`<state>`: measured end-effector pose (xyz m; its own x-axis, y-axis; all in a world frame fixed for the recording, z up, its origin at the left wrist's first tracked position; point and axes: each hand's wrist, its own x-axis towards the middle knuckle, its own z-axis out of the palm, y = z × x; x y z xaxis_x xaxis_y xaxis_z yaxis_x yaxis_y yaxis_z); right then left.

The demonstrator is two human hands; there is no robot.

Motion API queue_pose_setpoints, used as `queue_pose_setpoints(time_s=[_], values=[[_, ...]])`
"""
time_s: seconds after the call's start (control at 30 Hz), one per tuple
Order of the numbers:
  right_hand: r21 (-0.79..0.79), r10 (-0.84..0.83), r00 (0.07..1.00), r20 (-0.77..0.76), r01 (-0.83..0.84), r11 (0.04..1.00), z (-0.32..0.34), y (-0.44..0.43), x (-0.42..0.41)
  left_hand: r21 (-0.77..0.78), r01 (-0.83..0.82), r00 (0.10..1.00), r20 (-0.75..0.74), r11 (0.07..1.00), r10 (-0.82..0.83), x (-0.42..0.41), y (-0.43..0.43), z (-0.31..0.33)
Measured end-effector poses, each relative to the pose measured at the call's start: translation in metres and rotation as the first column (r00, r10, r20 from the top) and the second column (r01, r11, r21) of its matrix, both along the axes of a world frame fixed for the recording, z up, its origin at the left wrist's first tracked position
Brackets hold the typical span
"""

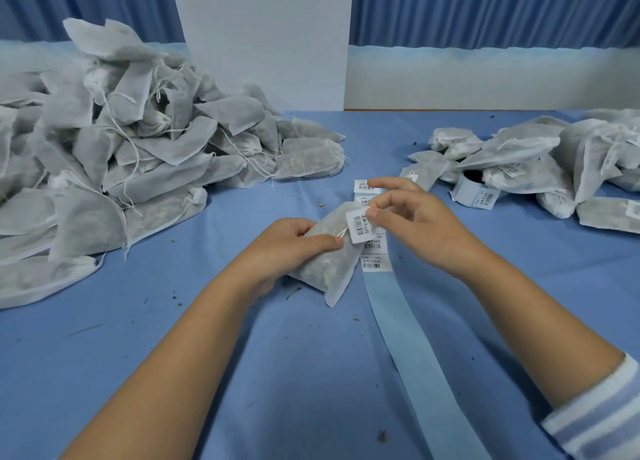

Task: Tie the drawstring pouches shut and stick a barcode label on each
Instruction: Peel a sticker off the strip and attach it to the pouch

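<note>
My left hand (294,241) grips a white drawstring pouch (329,269) at its gathered neck, just above the blue table, its strings lying across the thumb. My right hand (412,217) pinches a white barcode label (358,225) between thumb and fingertip and holds it against the pouch's top. A pale blue backing strip (408,338) with a few more labels on it runs from under the pouch toward me.
A large heap of unlabelled pouches (114,154) fills the left side. Labelled pouches (561,168) lie piled at the right, with a label roll (474,189) beside them. A white panel (263,40) stands at the back. Dark crumbs dot the blue tablecloth (207,321).
</note>
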<state>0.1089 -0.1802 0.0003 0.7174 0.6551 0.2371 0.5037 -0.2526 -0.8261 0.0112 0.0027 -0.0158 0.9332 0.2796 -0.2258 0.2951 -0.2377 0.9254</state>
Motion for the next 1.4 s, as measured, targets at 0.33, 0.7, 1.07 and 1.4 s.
queue_pose_setpoints(time_s=[0.33,0.7,1.07,1.4], values=[[-0.067,-0.036,0.995,0.095,0.043,0.997,-0.008,0.008,-0.002,0.000,0.099,0.995,0.015,0.995,-0.099,-0.001,0.000,-0.002],[0.023,-0.079,0.977,0.198,0.076,0.997,-0.018,0.011,-0.006,-0.070,0.117,0.991,0.075,0.991,-0.112,0.001,0.001,-0.004],[0.186,-0.030,0.983,-0.182,0.064,0.981,-0.019,0.020,-0.013,-0.057,-0.102,0.985,0.131,0.993,0.108,0.007,-0.008,-0.009],[0.279,0.183,0.694,-0.697,0.027,0.960,-0.015,0.016,-0.012,-0.164,-0.129,0.946,0.275,0.978,0.170,0.012,-0.013,-0.016]])
